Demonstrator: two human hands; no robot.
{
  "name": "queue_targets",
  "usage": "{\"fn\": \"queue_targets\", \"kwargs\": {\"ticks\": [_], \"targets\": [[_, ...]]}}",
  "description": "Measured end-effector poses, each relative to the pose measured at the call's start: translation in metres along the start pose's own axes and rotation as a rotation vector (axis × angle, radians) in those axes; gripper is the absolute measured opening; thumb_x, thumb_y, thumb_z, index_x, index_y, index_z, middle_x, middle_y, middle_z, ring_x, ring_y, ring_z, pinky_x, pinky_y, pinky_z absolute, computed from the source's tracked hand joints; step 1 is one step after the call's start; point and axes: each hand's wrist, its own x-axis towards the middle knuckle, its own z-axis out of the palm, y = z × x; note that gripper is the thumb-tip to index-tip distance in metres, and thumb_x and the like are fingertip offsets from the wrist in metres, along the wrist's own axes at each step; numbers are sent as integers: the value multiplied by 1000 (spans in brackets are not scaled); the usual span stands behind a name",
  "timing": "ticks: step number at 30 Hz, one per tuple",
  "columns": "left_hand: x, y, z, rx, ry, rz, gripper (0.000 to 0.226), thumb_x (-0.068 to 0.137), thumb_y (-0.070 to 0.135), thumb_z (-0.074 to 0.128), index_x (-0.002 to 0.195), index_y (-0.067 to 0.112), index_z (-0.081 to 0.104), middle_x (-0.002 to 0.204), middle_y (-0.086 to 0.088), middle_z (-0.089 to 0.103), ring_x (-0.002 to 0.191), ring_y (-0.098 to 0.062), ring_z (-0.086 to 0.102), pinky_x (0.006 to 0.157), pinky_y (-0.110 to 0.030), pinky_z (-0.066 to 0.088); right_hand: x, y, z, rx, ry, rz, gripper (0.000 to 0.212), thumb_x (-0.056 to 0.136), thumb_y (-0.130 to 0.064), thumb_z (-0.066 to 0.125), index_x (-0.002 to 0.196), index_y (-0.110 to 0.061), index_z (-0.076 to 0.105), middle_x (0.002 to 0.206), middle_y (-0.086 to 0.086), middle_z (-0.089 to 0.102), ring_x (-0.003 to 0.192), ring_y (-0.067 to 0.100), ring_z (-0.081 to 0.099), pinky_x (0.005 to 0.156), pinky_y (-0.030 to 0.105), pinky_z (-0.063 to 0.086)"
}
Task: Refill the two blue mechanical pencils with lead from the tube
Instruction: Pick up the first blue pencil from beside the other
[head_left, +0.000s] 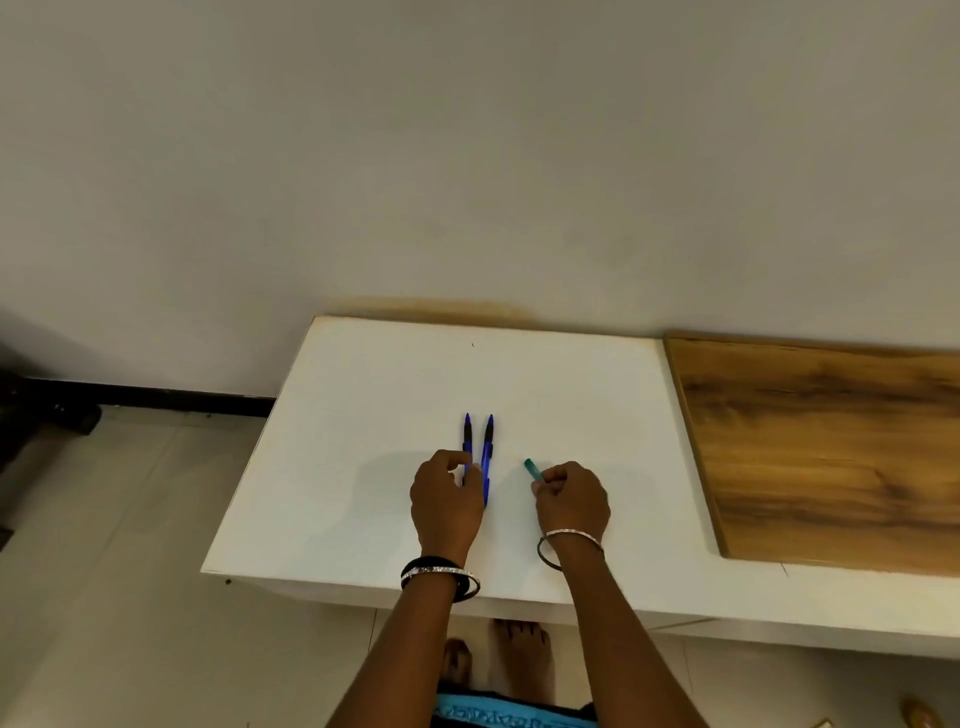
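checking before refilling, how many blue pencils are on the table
2. Left pencil lies under the left hand; right pencil lies beside it, tips pointing away. None seem hidden.

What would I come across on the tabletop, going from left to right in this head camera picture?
Left hand → left blue pencil → right blue pencil → green lead tube → right hand → wooden board, all on the white table.

A white table with a wood panel stands against a plain wall on pale tiled floor.
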Motion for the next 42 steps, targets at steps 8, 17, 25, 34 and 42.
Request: {"fn": "queue_targets", "kwargs": {"ticks": [8,17,25,34,42], "targets": [[28,-12,-1,28,44,-48,23,88,20,63,110,13,66,111,-1,67,98,-16,61,79,-24,43,30,-7,-17,147,113,202,18,68,-17,86,81,-10,75,85,6,74,78,21,66,70,24,46],[56,-14,5,185,-58,-63,30,80,39,73,100,18,67,92,2,67,85,-14,61,69,-26,44,34,-14,-19,54,156,208,31,67,-24,88,88,-8,71,90,7,72,87,25,66,74,28,46],[68,-10,8,324,-78,-23,33,78,42,73,101,21,62,87,6,61,78,-10,56,64,-21,41,19,-53,33,12,17,-85,26,82,-41,73,87,-16,67,76,-4,65,68,8,59,59,15,44],[74,-4,3,202,-27,-31,16,88,35,63,97,22,63,75,15,53,74,-9,55,68,-23,40,23,-59,44,-120,-48,0,22,75,-34,78,81,-14,73,76,-2,71,62,8,58,54,17,40],[64,7,4,162,-254,320,41,88,1,58,115,33,61,115,6,59,95,-8,59,84,-18,47,38,-60,13,430,-175,265,23,76,-28,75,67,-7,74,63,7,74,56,19,71,52,26,55]]}}
